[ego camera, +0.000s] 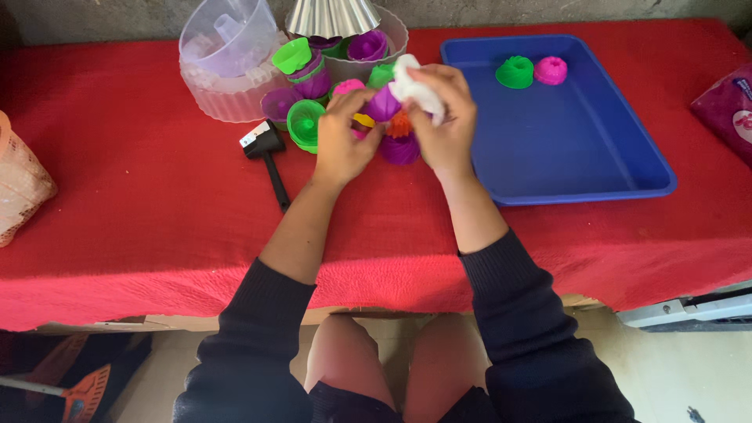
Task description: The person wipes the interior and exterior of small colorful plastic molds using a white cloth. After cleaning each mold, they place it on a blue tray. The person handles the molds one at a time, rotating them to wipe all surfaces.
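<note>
Head view: a bench (157,204) draped in red cloth is seen against a grey wall, its front edge lying just above the person's knees. A purple mould (384,103) is gripped by the left hand (342,141), and a white cloth (415,88) is clenched in the right hand (448,125), pressed against that mould. Coloured moulds are heaped just beyond. A blue tray (564,149) with much bare floor is set to the right; open cloth is left before a black tool (268,157).
</note>
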